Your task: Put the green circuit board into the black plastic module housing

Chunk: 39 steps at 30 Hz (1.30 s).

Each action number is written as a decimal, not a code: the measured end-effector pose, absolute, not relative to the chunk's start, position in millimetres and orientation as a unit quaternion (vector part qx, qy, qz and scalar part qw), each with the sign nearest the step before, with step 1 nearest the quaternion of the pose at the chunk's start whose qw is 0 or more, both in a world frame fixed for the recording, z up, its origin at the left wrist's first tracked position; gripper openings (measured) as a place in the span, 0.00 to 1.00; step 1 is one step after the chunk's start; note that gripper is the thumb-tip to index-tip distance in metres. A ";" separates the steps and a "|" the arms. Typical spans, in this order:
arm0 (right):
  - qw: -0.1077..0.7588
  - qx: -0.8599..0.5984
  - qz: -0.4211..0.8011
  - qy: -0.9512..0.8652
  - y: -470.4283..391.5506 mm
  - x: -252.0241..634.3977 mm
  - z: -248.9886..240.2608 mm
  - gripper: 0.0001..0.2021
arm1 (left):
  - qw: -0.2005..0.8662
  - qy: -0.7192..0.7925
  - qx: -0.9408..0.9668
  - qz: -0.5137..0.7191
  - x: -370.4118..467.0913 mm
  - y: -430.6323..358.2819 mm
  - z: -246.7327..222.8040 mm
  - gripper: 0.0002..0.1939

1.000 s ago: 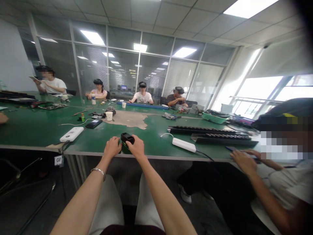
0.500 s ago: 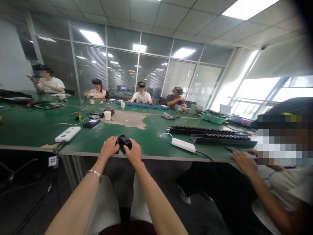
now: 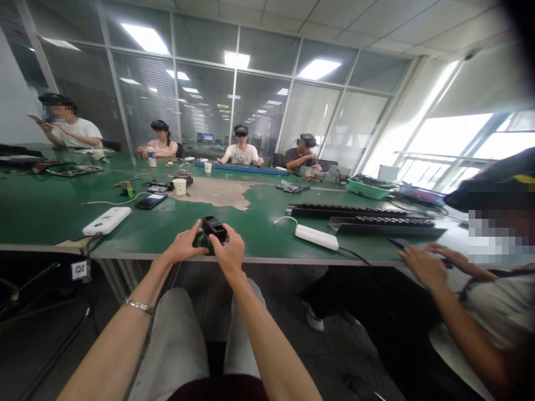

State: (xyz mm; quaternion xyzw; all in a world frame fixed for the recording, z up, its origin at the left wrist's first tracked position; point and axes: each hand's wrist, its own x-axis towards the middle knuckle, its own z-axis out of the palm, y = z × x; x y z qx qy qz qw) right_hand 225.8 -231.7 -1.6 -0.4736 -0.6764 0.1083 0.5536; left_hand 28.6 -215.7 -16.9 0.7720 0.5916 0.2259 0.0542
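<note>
A small black box [image 3: 214, 225] with pale print on its top is gripped by my right hand [image 3: 229, 249] at the table's near edge. Its thumb presses the near side while the fingers go round the right side. To the left of the box, my left hand [image 3: 184, 245] is open, its thumb and forefinger spread apart. The fingertip is close to the box; whether it touches cannot be made out. The underside of the box is hidden.
On the green table [image 3: 254, 239] are a white power strip [image 3: 107, 220], a phone [image 3: 151, 200], a paper cup [image 3: 179, 186], another white strip [image 3: 316, 236] and black slotted rails [image 3: 384, 225]. A co-worker's hand [image 3: 424, 267] is at the right; several people sit opposite.
My left hand has moved back from the box and its fingers have spread. My right hand still holds the box. The whole view has tilted slightly downward.
</note>
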 end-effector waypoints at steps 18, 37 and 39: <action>0.516 -0.523 0.081 -0.673 -203.0 281.7 -20.7 0.21 | 0.011 0.679 0.708 0.195 55.4 -222.0 -14.7 0.64; 0.510 -0.504 0.133 -0.684 -200.8 281.4 -0.3 0.22 | -0.022 0.662 0.727 0.181 57.4 -224.4 -13.2 0.55; 0.516 -0.498 0.140 -0.683 -202.9 275.0 11.6 0.23 | -0.024 0.662 0.727 0.181 57.7 -224.0 -13.7 0.54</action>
